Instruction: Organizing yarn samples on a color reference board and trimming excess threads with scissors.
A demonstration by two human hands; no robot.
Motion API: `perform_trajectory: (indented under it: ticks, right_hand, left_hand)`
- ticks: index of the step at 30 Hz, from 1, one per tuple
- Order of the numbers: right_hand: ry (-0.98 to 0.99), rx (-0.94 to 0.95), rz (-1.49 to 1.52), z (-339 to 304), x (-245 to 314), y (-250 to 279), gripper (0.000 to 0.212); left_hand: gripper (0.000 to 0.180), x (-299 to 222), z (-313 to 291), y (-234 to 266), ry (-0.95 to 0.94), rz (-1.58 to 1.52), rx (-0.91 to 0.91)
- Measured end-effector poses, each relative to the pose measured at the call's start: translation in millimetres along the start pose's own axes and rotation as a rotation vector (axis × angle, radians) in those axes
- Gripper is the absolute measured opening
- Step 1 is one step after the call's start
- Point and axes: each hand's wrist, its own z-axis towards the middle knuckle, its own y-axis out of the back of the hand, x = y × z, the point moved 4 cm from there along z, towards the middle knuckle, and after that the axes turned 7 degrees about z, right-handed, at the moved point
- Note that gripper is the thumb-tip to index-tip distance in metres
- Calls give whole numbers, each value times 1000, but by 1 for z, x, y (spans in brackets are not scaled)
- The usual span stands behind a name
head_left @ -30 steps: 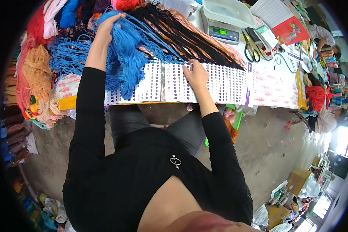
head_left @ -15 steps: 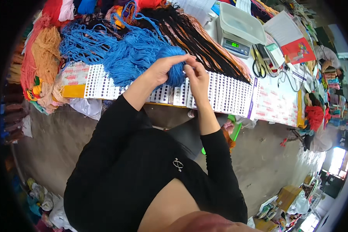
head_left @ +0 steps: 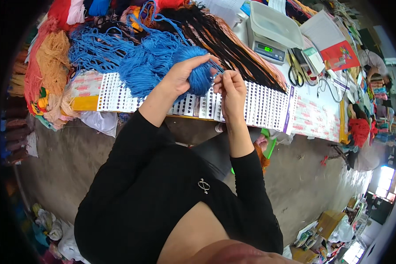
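My left hand (head_left: 182, 75) is wrapped round a ball of blue yarn (head_left: 200, 81), thumb on top, above the near edge of the table. Just right of the ball, my right hand (head_left: 231, 88) has its thumb and forefinger pinched on a few blue strands that run from the ball. Against the ball's left side lies a loose heap of the same blue yarn (head_left: 149, 66), spread over the table. White cards with rows of dark holes (head_left: 259, 105) lie under and beside my hands.
Black and peach strands (head_left: 233, 48) stretch across the table behind my hands. A scale with a clear tray (head_left: 268, 50), scissors (head_left: 295, 75) and a red booklet (head_left: 339, 56) are farther right. Orange and coral yarn (head_left: 50, 55) hangs at the left edge. Another person (head_left: 373, 64) is at far right.
My right hand has drawn away from the ball to the right and pinches strands pulled out from it. My left hand still holds the ball.
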Motion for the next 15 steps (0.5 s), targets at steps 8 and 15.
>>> perform_trajectory:
  ticks: [8,15]
  right_hand:
    - [-3,44,-496,-8,14,1,16]
    - [185,-56,589,21,115,140,26]
  left_hand:
    - [26,-14,1,-5,-106,268,-8]
    - [12,-72,9,112,117,-450,120]
